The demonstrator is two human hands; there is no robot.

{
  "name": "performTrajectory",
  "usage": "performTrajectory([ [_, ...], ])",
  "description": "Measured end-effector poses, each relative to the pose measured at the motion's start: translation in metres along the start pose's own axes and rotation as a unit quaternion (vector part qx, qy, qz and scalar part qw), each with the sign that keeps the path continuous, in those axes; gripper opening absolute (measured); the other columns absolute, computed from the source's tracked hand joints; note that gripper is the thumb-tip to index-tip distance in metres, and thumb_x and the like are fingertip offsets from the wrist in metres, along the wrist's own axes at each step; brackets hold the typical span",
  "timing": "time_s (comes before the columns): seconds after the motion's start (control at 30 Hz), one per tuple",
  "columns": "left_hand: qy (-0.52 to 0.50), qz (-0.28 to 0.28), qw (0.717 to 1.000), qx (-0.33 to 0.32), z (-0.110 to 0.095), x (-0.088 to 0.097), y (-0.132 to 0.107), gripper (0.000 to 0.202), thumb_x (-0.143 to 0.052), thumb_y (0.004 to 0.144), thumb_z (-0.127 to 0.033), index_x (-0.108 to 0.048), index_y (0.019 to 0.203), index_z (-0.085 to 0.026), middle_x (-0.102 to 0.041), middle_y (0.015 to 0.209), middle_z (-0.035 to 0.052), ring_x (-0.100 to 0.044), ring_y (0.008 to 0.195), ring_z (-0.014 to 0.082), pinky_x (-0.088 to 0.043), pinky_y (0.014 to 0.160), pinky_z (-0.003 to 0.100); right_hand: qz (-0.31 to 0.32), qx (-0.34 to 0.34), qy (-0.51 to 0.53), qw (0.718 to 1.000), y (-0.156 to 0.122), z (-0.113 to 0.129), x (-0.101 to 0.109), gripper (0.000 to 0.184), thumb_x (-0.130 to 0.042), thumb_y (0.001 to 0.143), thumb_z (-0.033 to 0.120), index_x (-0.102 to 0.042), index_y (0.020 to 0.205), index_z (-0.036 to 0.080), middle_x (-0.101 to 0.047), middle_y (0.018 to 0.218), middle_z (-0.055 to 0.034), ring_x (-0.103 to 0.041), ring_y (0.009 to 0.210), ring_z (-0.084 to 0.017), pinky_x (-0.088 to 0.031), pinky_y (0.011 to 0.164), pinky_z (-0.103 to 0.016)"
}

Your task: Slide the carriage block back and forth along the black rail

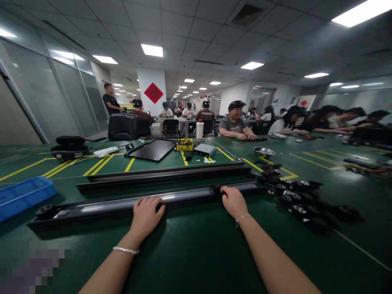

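Note:
A long black rail [190, 197], shaped like a channel with a shiny inner face, lies across the green table in front of me. My left hand [146, 216] is closed over its near edge, left of the middle. Farther right, my right hand [234, 201] pinches at a small black part [216, 188] sitting in the channel; its exact kind is too small to tell. Another black part [46, 211] rests at the rail's left end. Just beyond lies a second long black rail [165, 175], which neither hand touches.
Several black parts with metal pieces [301, 200] are heaped at the right. A blue bin [27, 194] stands at the left. Farther back are a black panel [152, 149], a grey box [204, 150], a metal bowl [263, 152] and a bottle [199, 130]. Several people sit beyond.

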State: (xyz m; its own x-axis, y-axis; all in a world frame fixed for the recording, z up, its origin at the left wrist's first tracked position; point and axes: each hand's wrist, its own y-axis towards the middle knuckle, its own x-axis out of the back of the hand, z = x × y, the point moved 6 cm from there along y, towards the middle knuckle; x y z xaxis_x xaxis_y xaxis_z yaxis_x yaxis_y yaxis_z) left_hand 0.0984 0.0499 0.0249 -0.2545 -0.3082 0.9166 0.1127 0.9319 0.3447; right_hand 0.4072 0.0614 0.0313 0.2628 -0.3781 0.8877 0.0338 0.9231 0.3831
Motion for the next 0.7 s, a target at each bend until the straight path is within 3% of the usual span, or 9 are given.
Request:
performTrajectory([
  [0.23,0.003,0.008,1.000,0.002,-0.003,0.002,-0.001,0.024,-0.039,0.079,-0.037,-0.059,0.089,-0.027,-0.065,0.095,0.0003,-0.052,0.093,0.0185,-0.025,0.093,0.040,-0.044,0.007,-0.015,0.999,-0.001,-0.004,0.004,0.025,-0.041,0.070,0.010,-0.062,0.081,0.020,-0.064,0.085,-0.0020,-0.052,0.084,-0.015,-0.030,0.083,-0.026],
  [0.7,0.002,-0.001,1.000,-0.001,0.001,-0.001,-0.001,0.024,-0.040,0.079,-0.038,-0.059,0.089,-0.027,-0.065,0.093,-0.0002,-0.053,0.092,0.0185,-0.024,0.094,0.040,-0.028,-0.029,0.012,0.999,0.000,-0.013,0.005,0.026,-0.038,0.071,0.010,-0.061,0.080,0.019,-0.063,0.084,-0.0026,-0.051,0.084,-0.015,-0.032,0.081,-0.024],
])
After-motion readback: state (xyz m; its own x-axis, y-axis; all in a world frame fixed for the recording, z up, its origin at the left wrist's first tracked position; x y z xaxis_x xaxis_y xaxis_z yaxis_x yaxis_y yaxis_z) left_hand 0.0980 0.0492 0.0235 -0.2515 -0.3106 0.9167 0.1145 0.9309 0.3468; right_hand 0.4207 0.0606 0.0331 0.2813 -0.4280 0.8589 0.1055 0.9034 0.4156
